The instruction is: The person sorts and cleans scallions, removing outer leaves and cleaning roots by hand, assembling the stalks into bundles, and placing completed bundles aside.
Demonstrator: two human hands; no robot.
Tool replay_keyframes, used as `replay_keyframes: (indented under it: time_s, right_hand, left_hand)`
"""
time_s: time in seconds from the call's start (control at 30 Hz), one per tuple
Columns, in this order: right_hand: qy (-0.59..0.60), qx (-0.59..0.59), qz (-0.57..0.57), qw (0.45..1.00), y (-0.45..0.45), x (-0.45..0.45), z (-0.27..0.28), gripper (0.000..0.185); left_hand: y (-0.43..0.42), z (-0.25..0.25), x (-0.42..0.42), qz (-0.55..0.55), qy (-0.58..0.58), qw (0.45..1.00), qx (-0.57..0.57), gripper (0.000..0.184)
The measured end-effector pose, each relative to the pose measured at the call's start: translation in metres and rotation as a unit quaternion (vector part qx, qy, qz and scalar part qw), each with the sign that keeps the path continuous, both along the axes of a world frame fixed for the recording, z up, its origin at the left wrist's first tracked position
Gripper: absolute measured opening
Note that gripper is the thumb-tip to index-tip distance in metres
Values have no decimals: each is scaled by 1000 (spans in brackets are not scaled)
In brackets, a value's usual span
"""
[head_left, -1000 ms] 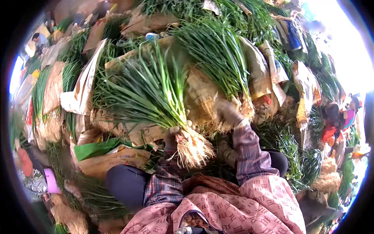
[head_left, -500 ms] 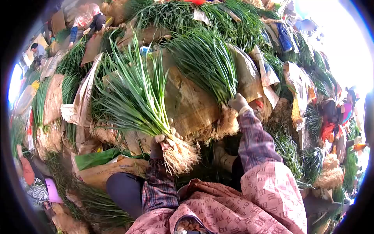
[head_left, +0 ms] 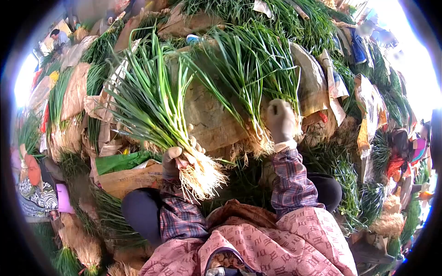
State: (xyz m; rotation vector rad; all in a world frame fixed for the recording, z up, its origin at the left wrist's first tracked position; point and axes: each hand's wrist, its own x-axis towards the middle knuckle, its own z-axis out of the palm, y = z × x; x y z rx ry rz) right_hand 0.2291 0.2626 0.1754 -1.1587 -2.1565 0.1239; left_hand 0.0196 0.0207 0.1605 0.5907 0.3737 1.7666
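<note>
My left hand, in a light glove, is wrapped around the lower stems of a bunch of green onions. The long leaves fan up and left, and pale stringy roots hang out below the fist. My right hand, gloved and somewhat blurred, is curled closed at the lower stems of another bunch. What its fingers hold is hidden. Just left of it, a looser clump of green onions lies with its roots toward me. Both lie on a brown sack.
More green onions are heaped at the back. Paper and plastic sacks lie among bunches on both sides. A green bag and brown paper are near my left knee. Another person is at the far left.
My left hand has shifted slightly left with its bunch. Beside my right hand, a clump has spread left from the other bunch. The camera view has also shifted.
</note>
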Motion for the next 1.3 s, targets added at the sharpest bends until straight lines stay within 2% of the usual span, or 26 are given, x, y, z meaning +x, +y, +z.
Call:
replay_keyframes:
  time_s: [0.03, 0.07, 0.1, 0.13, 0.23, 0.33, 0.37, 0.4, 0.47, 0.5, 0.53, 0.6, 0.63, 0.67, 0.7, 0.73, 0.77, 0.87, 0.93, 1.0, 1.07, 1.1, 1.13, 1.2, 1.23, 1.3]
  right_hand:
    - [42, 28, 81, 995, -5, -7, -14, 8]
    - [11, -24, 133, 991, -23, -13, -12, 13]
    - [-133, -137, 85, 978, -40, -28, -8, 15]
    - [-273, -244, 33, 930, -54, -39, -2, 17]
    - [-366, -236, -44, 899, -45, -48, -63, 21]
    - [-321, -155, 79, 931, -35, -45, -77, 20]
    - [-255, -209, 109, 938, -48, -51, -40, 24]
    - [-147, -233, 188, 943, -45, -54, -38, 31]
    - [-93, -456, 235, 853, -61, -67, 7, 26]
    - [-125, -372, 279, 876, -56, -72, -21, 38]
    - [-207, -335, 264, 881, -63, -78, -25, 44]
    - [-239, -273, 318, 876, -63, -76, -55, 46]
    - [-241, -311, 334, 857, -66, -74, -46, 45]
    - [-161, -291, 342, 879, -67, -74, -49, 38]
    - [-219, -268, 303, 888, -68, -70, -45, 36]
    - [-275, -246, 260, 892, -80, -69, -11, 35]
    - [-254, -206, 263, 907, -87, -66, -5, 35]
    - [-353, -132, 313, 872, -106, -58, -9, 32]
    - [-361, -252, 324, 837, -95, -65, -6, 26]
    - [-352, -320, 301, 826, -87, -84, 37, 34]
    - [-356, -78, 318, 875, -88, -108, 60, 52]
    - [-453, 41, 297, 840, -80, -124, 41, 61]
    - [-460, 62, 320, 826, -72, -138, 24, 65]
    - [-484, -30, 357, 798, -65, -156, 4, 67]
    - [-508, 29, 352, 786, -73, -152, 10, 64]
    - [-511, 29, 350, 785, -83, -144, 3, 47]
  left_hand:
    - [-1, 2, 2, 2, -13, 1000, 4, 72]
    - [0, 4, 6, 6, -25, 1000, 9, 72]
    - [-2, 6, 8, 10, -39, 999, -1, 72]
    - [-2, 7, 12, 16, -53, 998, -10, 71]
    - [1, -1, 19, 29, -27, 998, -42, 66]
    - [2, -34, 22, 42, -5, 996, -73, 63]
    - [2, -52, 14, 21, 25, 996, -85, 56]
    - [1, -71, 12, 22, 45, 994, -94, 55]
    - [1, -112, 9, 37, 70, 990, -113, 53]
    - [1, -131, 8, 45, 78, 989, -120, 53]
    - [-2, -147, 9, 53, 81, 987, -127, 52]
    - [-7, -171, 10, 71, 83, 985, -136, 51]
    - [-12, -178, 11, 76, 82, 984, -141, 50]
    - [-14, -186, 11, 80, 83, 983, -144, 49]
    - [-15, -194, 12, 83, 84, 982, -146, 49]
    - [-17, -200, 13, 85, 83, 982, -148, 48]
    - [-17, -204, 13, 88, 83, 981, -152, 47]
    - [-16, -211, 12, 92, 86, 980, -154, 45]
    - [-15, -215, 12, 92, 87, 980, -155, 44]
    - [-13, -218, 11, 93, 87, 980, -155, 43]
    - [-13, -219, 12, 95, 89, 979, -156, 42]
    - [-13, -219, 13, 96, 89, 979, -157, 42]
    - [-13, -219, 13, 97, 89, 979, -157, 42]
    - [-15, -220, 14, 100, 88, 978, -158, 41]
    - [-16, -221, 13, 103, 87, 978, -158, 41]
    - [-18, -225, 13, 107, 85, 978, -159, 40]
